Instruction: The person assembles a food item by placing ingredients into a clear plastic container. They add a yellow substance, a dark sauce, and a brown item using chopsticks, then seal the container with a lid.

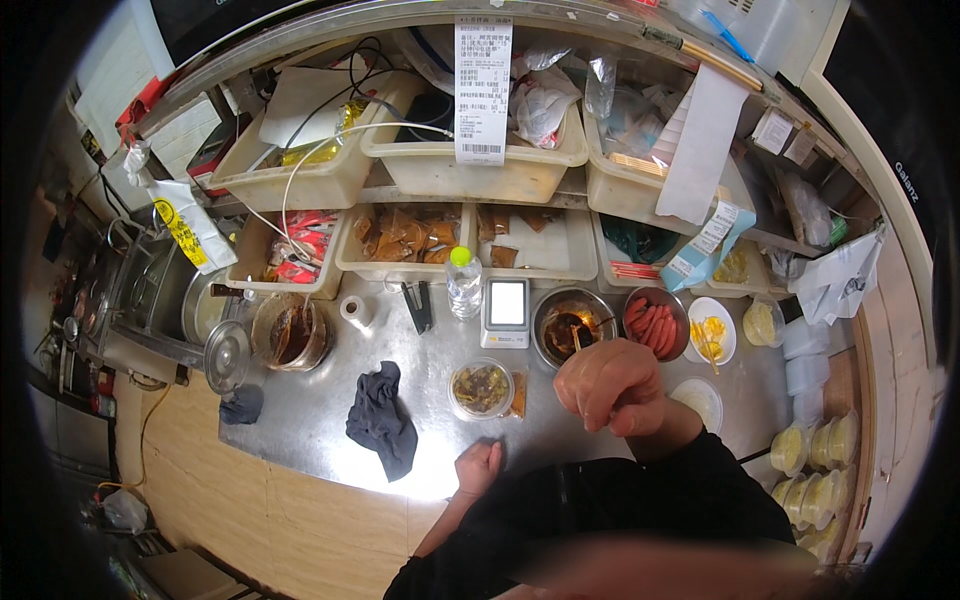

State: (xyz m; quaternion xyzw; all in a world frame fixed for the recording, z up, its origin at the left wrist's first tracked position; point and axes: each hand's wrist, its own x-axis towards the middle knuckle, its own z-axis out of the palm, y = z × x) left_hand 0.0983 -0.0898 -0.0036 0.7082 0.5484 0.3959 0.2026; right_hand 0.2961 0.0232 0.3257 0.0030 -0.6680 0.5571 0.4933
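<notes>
My left hand (478, 467) is closed in a loose fist at the counter's near edge, with nothing seen in it. Just beyond it stands a round clear tub (481, 389) of dark and yellowish-green food, a small brown packet (519, 393) against its right side. My right hand (612, 388) is raised over the counter with its fingers curled in; what they hold, if anything, is hidden. Behind that hand is a metal bowl (541, 346) of dark sauce with a utensil in it. A metal bowl of red sausages (654, 325) and a white bowl of yellow food (711, 326) sit to its right.
A dark cloth (381, 415) lies on the steel counter, left of the tub. Behind stand a scale (506, 318), a green-capped bottle (464, 285) and a tub of dark sauce (292, 335). Plastic bins (470, 180) line the shelf. Lidded tubs (825, 495) are stacked at the right.
</notes>
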